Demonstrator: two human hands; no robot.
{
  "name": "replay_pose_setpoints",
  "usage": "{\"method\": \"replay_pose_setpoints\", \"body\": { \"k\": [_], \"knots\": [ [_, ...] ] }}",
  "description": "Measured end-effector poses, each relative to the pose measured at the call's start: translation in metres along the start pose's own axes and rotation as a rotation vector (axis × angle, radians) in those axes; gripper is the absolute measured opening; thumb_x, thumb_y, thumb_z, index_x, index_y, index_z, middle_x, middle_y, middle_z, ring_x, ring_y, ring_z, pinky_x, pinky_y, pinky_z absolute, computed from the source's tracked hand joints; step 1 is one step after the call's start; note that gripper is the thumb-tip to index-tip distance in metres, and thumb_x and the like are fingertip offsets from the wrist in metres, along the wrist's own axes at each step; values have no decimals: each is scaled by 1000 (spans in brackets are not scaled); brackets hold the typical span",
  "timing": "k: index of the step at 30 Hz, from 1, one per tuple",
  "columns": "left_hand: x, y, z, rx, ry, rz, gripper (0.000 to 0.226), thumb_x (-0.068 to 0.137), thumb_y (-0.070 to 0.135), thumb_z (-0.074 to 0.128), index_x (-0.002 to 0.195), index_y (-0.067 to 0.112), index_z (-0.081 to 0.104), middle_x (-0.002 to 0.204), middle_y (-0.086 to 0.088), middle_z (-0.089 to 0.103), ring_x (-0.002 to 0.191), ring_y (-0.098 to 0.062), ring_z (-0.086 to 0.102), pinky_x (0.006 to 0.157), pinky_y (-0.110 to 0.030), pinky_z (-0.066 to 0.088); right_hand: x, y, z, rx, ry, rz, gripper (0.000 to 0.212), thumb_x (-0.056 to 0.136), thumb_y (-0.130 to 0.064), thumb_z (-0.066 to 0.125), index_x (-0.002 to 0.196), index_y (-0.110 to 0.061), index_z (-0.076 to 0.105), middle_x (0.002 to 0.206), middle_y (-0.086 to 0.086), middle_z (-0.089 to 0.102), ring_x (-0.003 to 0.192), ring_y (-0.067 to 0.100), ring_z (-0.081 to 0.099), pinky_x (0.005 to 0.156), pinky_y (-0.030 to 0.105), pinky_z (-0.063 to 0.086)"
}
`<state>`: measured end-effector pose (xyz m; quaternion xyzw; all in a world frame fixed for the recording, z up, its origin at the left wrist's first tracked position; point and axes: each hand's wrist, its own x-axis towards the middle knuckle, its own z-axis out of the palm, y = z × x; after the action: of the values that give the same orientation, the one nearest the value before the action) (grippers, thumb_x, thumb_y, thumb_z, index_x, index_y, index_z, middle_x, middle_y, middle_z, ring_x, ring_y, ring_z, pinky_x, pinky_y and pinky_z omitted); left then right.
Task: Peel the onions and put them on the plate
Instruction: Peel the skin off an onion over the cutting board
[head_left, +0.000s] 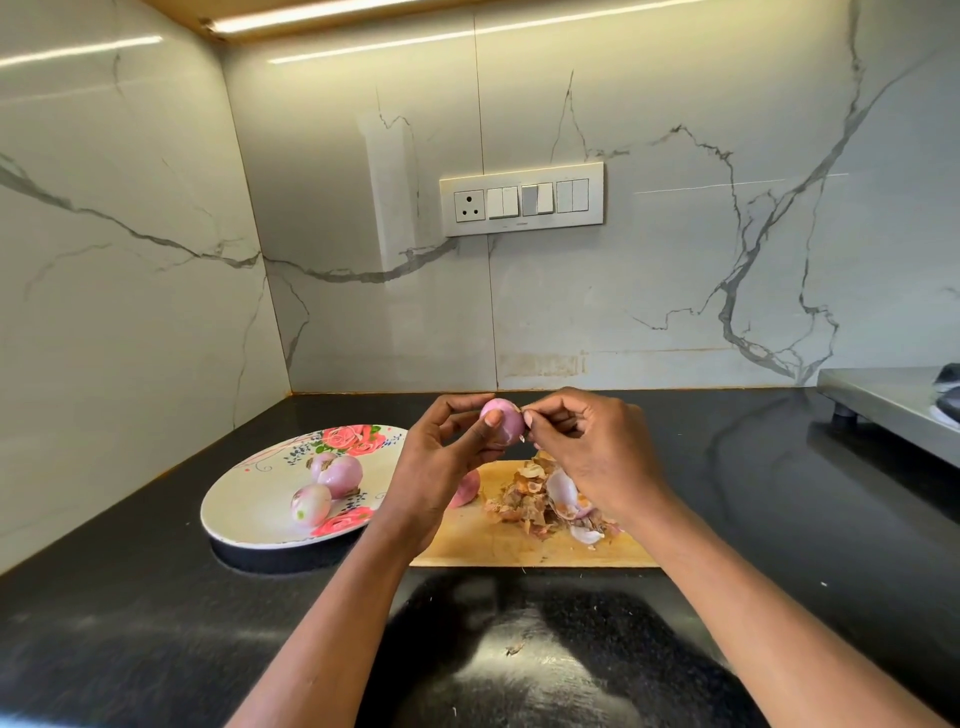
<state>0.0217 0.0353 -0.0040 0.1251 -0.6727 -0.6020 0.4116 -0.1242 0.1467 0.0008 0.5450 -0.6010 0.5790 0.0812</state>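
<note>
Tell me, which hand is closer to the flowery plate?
Left. The left hand is raised just right of the plate, holding an onion; the right hand is farther right.

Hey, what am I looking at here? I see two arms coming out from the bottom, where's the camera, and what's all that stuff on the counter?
There is no machine here. The camera sits on a person's head, looking forward and down, so the arms are their own. The left hand holds a small pink onion up above the counter, and the right hand pinches at its skin. On the black counter sits a flowered plate holding peeled onions. Beside it lies a wooden cutting board with a pile of peels and another onion, partly hidden behind the left wrist.
</note>
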Motion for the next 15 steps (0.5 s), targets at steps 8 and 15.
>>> {"method": "replay_pose_setpoints", "body": {
  "k": [8, 15],
  "knots": [
    [0, -1, 0, 67, -2, -2, 46, 79, 40, 83, 120, 25, 69, 119, -3, 73, 115, -23, 68, 101, -43, 51, 0, -1, 5, -3, 12, 31, 5, 90, -17, 75, 95, -17, 77, 82, -12, 75, 77, 2, 71, 71, 19, 59],
    [-1, 4, 1, 4, -16, 10, 46, 77, 29, 77, 121, 22, 67, 115, 1, 74, 108, -16, 71, 96, -34, 54, 6, 8, -5, 63, 75, 243, 9, 96, -26, 69, 89, -23, 74, 73, -6, 73, 68, 8, 72, 69, 30, 61]
  ]
}}
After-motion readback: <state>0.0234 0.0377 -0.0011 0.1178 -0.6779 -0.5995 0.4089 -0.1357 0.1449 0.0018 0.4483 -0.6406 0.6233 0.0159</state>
